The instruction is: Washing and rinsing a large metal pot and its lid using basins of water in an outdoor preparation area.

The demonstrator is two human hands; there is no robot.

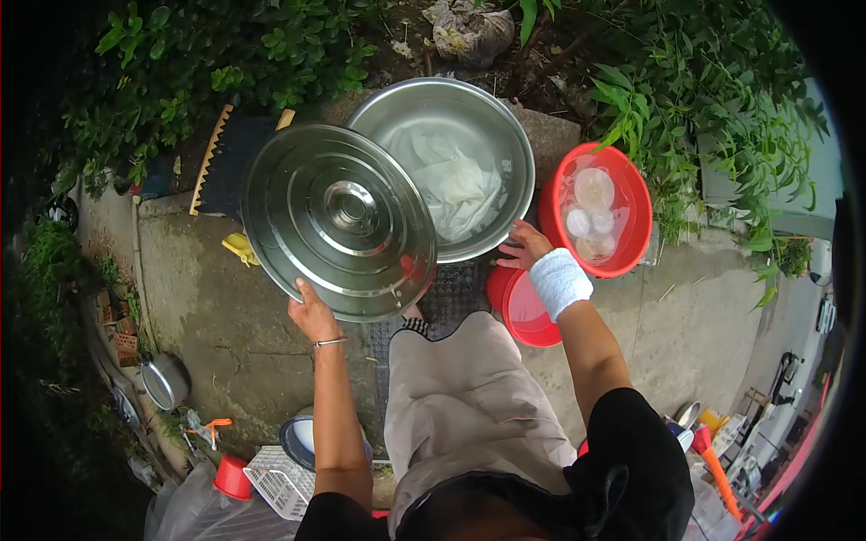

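My left hand point(315, 314) grips the rim of a round stainless-steel lid point(291, 196), its knob facing up. The lid is held tilted over the left part of a large stainless-steel basin point(514, 135), covering some of it. Inside the basin a wet white cloth point(457, 186) lies in shallow water. My right hand point(526, 247), below a white wristband, is at the basin's lower right rim with fingers apart; whether it touches the rim I cannot tell. Beside it, a red tub point(641, 233) contains water and several pale round things point(594, 189).
Under my right wrist stands a red bucket point(531, 304). A dark board with notched wooden edges point(223, 162) and a yellow plastic object point(240, 249) are left of the lid. Leafy bushes point(676, 81) border the concrete point(257, 365). Behind me are a white plastic basket point(281, 477) and a metal pot point(166, 382).
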